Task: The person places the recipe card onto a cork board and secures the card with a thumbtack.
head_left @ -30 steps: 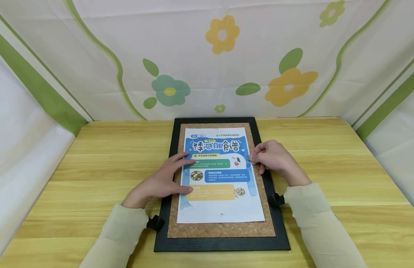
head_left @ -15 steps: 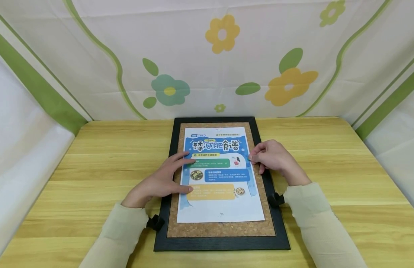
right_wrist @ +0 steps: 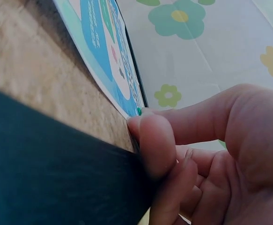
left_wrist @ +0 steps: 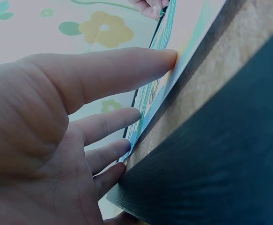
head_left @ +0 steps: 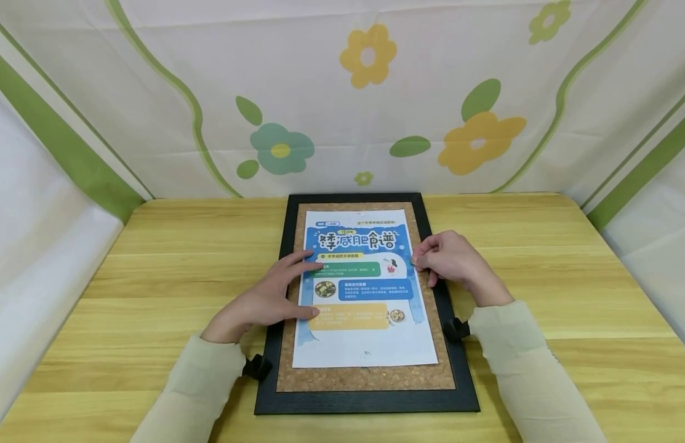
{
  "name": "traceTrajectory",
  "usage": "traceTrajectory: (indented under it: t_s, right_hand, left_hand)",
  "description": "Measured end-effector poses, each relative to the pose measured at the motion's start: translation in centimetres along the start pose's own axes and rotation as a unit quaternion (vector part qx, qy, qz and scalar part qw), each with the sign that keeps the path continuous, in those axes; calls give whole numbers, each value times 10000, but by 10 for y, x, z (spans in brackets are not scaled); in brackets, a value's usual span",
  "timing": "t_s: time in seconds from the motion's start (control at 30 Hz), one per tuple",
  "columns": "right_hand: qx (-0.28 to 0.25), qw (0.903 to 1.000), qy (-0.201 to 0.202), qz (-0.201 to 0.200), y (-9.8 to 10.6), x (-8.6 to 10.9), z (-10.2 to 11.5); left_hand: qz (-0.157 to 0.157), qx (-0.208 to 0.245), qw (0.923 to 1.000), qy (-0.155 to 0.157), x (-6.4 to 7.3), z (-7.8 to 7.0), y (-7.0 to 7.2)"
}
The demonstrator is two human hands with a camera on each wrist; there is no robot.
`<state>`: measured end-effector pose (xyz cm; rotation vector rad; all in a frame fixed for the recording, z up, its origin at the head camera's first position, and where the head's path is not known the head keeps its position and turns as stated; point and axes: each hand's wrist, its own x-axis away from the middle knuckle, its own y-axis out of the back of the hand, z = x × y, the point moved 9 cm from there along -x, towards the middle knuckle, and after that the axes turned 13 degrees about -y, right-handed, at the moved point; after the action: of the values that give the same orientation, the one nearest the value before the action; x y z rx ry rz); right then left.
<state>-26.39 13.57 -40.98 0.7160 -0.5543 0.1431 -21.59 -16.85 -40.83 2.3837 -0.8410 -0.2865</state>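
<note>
A printed poster (head_left: pixel 370 341) with blue, green and yellow panels lies on a cork board (head_left: pixel 364 379) with a black frame (head_left: pixel 367 402). My left hand (head_left: pixel 267 295) rests on the poster's left side, fingers spread and fairly straight; in the left wrist view its thumb (left_wrist: pixel 141 65) presses near the sheet's edge. At the poster's right edge my right hand (head_left: pixel 450 258) pinches a small green push pin (right_wrist: pixel 139 111) between thumb and index finger. Only a bit of its green head shows; the rest is hidden by the fingertips. The other right fingers are curled by the frame.
The board lies on a light wooden table (head_left: pixel 154 295), its far edge close to a white curtain (head_left: pixel 320 74) with flower prints. Fabric side walls stand left and right. Black straps (head_left: pixel 258 368) from the wrists overlap the frame on both sides.
</note>
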Motion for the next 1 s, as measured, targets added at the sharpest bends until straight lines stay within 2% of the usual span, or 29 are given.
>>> traceTrajectory:
  t_s: [1.0]
  right_hand:
    - [169,9998,33,-104,0,2,3]
  left_hand:
    - [-20,-35,10000,-64,0,2,-1]
